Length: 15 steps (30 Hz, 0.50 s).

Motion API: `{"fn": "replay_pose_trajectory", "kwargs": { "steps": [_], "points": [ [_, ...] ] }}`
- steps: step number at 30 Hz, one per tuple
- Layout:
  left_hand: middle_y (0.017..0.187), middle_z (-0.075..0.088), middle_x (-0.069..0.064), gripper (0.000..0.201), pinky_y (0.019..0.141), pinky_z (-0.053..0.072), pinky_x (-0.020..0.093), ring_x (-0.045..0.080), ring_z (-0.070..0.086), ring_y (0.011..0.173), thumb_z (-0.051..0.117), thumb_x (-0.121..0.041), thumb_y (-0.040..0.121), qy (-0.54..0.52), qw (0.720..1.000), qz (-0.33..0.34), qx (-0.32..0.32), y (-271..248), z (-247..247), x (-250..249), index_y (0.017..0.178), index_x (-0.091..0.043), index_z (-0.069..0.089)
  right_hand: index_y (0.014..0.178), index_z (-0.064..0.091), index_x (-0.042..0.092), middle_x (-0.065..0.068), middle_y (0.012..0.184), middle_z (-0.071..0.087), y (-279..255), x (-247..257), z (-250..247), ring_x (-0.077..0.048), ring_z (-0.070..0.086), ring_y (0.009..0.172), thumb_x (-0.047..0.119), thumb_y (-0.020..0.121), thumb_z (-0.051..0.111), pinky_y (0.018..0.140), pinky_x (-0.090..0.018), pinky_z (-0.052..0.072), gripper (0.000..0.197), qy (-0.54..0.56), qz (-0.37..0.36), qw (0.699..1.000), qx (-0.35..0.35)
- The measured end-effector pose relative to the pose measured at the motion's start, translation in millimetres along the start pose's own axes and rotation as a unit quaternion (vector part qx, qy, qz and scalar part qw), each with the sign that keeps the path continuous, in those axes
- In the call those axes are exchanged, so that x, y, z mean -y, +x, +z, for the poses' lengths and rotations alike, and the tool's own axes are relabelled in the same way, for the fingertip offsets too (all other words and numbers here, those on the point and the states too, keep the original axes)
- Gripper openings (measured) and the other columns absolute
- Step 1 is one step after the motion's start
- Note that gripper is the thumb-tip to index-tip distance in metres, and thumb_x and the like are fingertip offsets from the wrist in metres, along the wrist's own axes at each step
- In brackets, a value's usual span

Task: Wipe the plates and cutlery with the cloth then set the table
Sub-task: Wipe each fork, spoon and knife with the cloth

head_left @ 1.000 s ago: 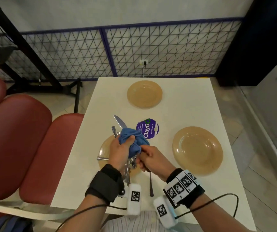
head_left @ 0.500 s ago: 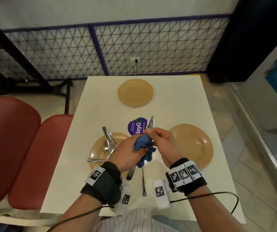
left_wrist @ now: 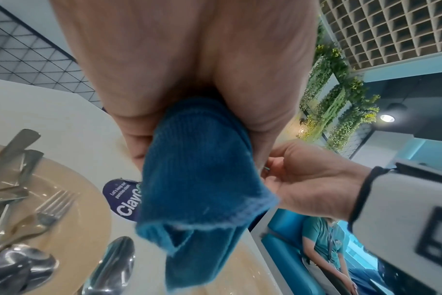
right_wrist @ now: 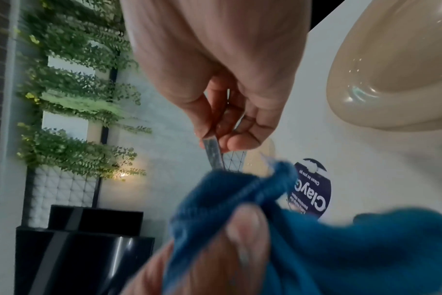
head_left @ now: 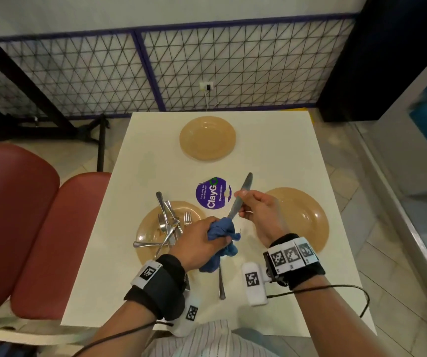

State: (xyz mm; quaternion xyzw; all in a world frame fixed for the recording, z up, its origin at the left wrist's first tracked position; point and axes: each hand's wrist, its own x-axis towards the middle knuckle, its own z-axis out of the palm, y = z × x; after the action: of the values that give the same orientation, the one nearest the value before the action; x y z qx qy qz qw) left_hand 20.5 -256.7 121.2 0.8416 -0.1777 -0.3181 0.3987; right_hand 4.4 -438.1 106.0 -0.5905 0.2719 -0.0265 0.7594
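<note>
White table [head_left: 271, 155]: three tan plates, one under your left fingers carrying the loose cutlery [head_left: 167, 225], one just beyond your right fingers, one farther ahead. Blue cloth [head_left: 221, 231]: bunched in your left hand [head_left: 198, 244], fingers curled around it and the knife's lower end. Knife [head_left: 240, 195]: pinched mid-length by your right hand [head_left: 258, 210], blade tilted up past the fingertips.
</note>
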Motion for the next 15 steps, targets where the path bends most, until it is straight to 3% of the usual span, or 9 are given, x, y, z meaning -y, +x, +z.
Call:
{"fn": "replay_pose_trajectory", "kwargs": {
  "steps": [3,6,8,12,15],
  "points": [
    [0.105,0.068,-0.002,0.029,0.091,0.05,0.029,0.009,0.065,0.097,0.068,-0.032,0.091,-0.004,0.999,-0.016,0.037,-8,-7,20,0.116,-0.02,0.06,0.088,0.074,0.007,-0.009,0.077,0.062,9,2,-14,-0.015,0.053,0.066,0.021,0.098,0.06,0.068,-0.028,0.05,0.022,0.044,0.006,0.998,-0.036],
    [0.118,0.066,-0.005,0.04,0.101,0.046,0.032,0.01,0.061,0.109,0.071,-0.034,0.089,0.021,0.997,-0.047,0.063,-19,-20,46,0.125,-0.023,0.057,0.086,0.073,0.008,-0.007,0.079,0.063,16,-5,-26,-0.016,0.055,0.069,0.019,0.098,0.059,0.068,-0.028,0.05,0.021,0.071,0.019,0.995,-0.068],
    [0.119,0.067,-0.007,0.043,0.102,0.047,0.033,0.008,0.063,0.109,0.074,-0.035,0.087,0.003,0.997,-0.066,0.049,-27,-30,61,0.126,-0.025,0.059,0.086,0.073,0.008,-0.008,0.078,0.064,21,-19,-29,-0.017,0.055,0.069,0.02,0.098,0.06,0.068,-0.029,0.05,0.022,0.043,0.036,0.995,-0.079],
    [0.111,0.07,-0.007,0.036,0.093,0.05,0.028,0.008,0.066,0.103,0.074,-0.025,0.087,-0.063,0.992,-0.105,-0.018,-38,-53,81,0.121,-0.023,0.06,0.086,0.073,0.002,-0.014,0.072,0.062,25,-59,-27,-0.02,0.052,0.063,0.02,0.095,0.064,0.065,-0.032,0.048,0.022,-0.078,0.082,0.992,-0.061],
    [0.114,0.07,-0.005,0.042,0.095,0.053,0.033,0.012,0.066,0.105,0.077,-0.029,0.085,-0.094,0.987,-0.118,-0.06,-45,-69,96,0.122,-0.025,0.059,0.081,0.072,0.001,-0.013,0.067,0.062,25,-86,-22,-0.022,0.051,0.06,0.017,0.095,0.064,0.058,-0.03,0.045,0.023,-0.166,0.128,0.978,-0.02]
  ]
}}
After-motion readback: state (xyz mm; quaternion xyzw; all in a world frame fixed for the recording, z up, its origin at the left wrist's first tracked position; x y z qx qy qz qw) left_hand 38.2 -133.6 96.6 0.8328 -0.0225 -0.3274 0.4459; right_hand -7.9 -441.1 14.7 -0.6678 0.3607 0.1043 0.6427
